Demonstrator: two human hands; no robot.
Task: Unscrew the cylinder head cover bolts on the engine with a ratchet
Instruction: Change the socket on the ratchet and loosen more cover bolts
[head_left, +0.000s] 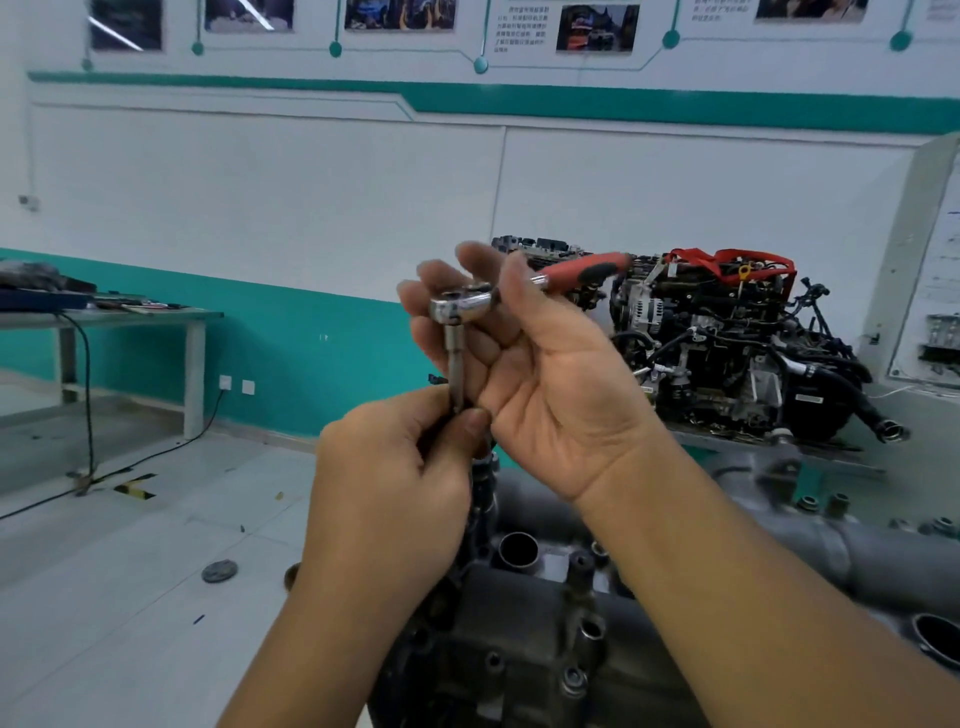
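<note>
the chrome ratchet with its red and black handle (519, 291) is up at chest height, well clear of the dark grey engine (545, 623) below, its long steel extension bar (455, 364) hanging straight down from the head. the right hand (545, 374) curls round the head to steady it while the left hand (400, 467) pinches the bar's lower end, probably seating or swapping a socket. behind, a second engine with red straps (727, 338) sits on a stand.
</note>
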